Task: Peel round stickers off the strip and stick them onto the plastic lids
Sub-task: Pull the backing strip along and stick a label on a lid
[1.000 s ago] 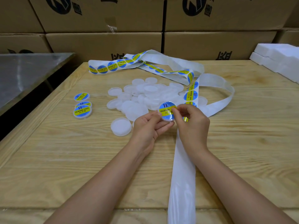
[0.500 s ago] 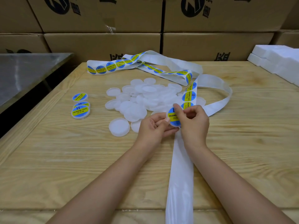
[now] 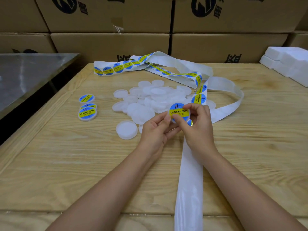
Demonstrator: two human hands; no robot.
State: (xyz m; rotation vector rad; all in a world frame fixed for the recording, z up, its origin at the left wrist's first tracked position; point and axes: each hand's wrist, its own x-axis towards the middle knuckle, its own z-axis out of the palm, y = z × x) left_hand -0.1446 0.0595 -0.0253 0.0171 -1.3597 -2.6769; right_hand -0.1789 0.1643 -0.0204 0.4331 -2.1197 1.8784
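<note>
Head view, frame centre: left hand grips lid while right hand pinches its soldering-paste sticker flat, likely seating it.

Labelled lid in the grip, face tilted up.
Bare white lids heaped just beyond-left; strip passing underneath, stickers beyond.

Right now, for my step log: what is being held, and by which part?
One stickered lid, by its edge: left hand at the lower left, right hand with thumb on the face, fingers at the upper right.
</note>
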